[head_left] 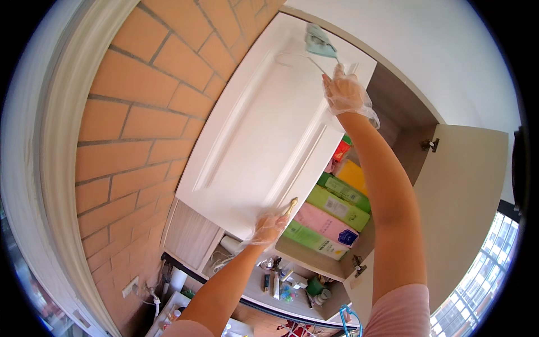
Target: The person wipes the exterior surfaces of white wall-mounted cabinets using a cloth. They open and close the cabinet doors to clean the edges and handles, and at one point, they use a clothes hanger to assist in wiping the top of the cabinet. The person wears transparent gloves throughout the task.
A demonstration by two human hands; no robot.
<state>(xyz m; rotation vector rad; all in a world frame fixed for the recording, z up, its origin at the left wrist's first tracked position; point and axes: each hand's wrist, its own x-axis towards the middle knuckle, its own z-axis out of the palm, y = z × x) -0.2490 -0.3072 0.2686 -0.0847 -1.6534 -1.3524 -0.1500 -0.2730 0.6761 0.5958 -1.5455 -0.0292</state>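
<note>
Cabinet door, white and smoothly panelled, dominates my feed. A blurred pale-teal wiper sits just above my film-gloved right hand, which curls around its slim stem; my left hand grips the slender brassy pull.

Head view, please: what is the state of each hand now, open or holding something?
Left hand: closed at the golden door handle, apparently holding it.
Right hand: closed, holding a pale green tool.
</note>
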